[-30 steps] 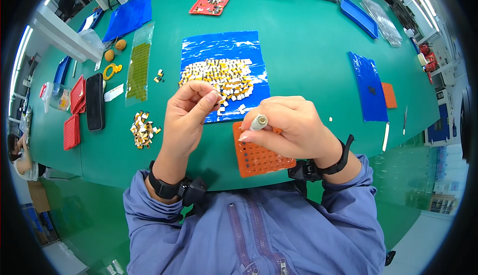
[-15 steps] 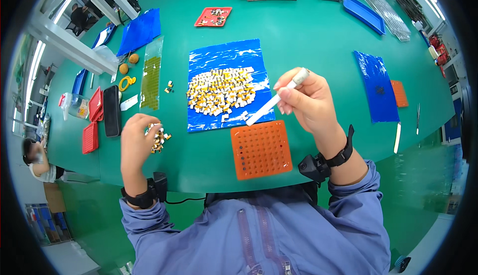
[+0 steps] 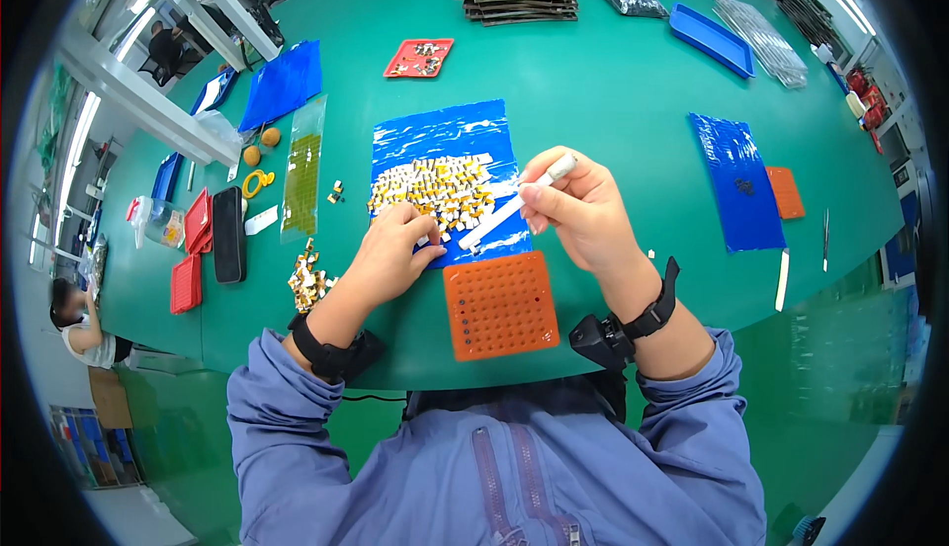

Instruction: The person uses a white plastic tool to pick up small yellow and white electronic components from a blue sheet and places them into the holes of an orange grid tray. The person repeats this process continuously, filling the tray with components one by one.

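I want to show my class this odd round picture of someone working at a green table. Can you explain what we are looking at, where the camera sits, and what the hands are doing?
The camera is worn on the person's head and looks down, so its wide lens bends the green table. No machine here: two bare hands. The right hand holds a slim white pen-like tool. The left hand rests its fingers at a pile of small yellow-and-white parts on a blue plastic sheet. Nearer the person lies an orange square tray with rows of holes.

Small parts [image 3: 435,190] too tiny to identify
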Motion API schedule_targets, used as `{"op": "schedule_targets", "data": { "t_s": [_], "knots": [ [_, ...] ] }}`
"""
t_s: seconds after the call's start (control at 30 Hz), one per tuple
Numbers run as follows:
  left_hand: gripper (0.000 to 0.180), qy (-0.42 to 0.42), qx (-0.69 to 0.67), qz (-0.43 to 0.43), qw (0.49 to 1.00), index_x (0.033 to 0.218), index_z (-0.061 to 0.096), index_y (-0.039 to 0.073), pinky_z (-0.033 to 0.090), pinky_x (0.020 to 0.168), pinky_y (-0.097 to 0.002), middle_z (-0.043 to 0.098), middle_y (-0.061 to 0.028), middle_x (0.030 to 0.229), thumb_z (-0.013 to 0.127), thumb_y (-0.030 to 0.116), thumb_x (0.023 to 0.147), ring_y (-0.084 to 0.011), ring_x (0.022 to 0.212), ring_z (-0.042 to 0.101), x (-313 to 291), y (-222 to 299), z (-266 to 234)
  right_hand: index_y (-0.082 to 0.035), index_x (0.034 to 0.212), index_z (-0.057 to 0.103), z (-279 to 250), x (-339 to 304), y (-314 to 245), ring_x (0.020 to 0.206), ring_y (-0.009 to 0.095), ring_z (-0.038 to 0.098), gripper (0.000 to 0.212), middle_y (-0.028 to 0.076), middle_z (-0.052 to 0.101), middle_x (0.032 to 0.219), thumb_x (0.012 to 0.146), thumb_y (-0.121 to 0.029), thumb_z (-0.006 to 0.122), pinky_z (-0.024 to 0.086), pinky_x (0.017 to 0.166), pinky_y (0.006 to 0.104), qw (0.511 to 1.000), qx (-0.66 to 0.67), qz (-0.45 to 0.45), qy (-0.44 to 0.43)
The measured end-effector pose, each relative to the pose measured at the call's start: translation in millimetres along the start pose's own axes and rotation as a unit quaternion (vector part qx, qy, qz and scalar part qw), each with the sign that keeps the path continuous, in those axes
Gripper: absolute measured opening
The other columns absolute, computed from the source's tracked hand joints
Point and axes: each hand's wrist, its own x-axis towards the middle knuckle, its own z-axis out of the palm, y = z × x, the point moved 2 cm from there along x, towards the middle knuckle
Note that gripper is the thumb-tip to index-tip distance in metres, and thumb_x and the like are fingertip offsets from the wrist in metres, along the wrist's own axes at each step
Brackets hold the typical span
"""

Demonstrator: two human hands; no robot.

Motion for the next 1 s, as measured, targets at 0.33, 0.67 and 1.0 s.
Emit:
{"op": "schedule_targets", "data": {
  "t_s": [0.33, 0.67, 1.0],
  "knots": [
    [0.006, 0.001, -0.328, -0.122, 0.937, 0.081, 0.051, 0.003, 0.041, 0.068, -0.0231, 0.055, -0.0054, 0.078, 0.057, 0.005, 0.080, -0.0132, 0.076, 0.054, -6, 22, -29, -0.001, 0.085, 0.056, -4, -5, -3, 0.069, 0.009, 0.057, 0.011, 0.005, 0.059, 0.076, 0.075, 0.001, 0.061, 0.046, 0.058, 0.0195, 1.000, -0.020, -0.007, -0.019],
    [0.004, 0.082, -0.803, -0.045, 0.589, 0.088, 0.051, 0.003, 0.042, 0.069, -0.0264, 0.054, -0.0043, 0.079, 0.052, 0.005, 0.084, -0.0124, 0.075, 0.052, -16, 31, -8, 0.003, 0.089, 0.058, 5, -10, -3, 0.076, 0.010, 0.058, 0.014, 0.007, 0.060, 0.082, 0.077, 0.000, 0.061, 0.046, 0.068, 0.0216, 0.993, -0.099, 0.050, -0.033],
    [0.010, 0.042, -0.857, 0.010, 0.513, 0.087, 0.046, 0.005, 0.041, 0.070, -0.0302, 0.053, -0.0084, 0.077, 0.055, 0.008, 0.083, -0.0172, 0.077, 0.051, -22, 30, 0, 0.000, 0.088, 0.059, 12, -13, 1, 0.075, 0.008, 0.055, 0.013, 0.004, 0.060, 0.082, 0.076, -0.003, 0.063, 0.043, 0.068, 0.0210, 0.983, -0.168, 0.050, -0.050]
  ]
}}
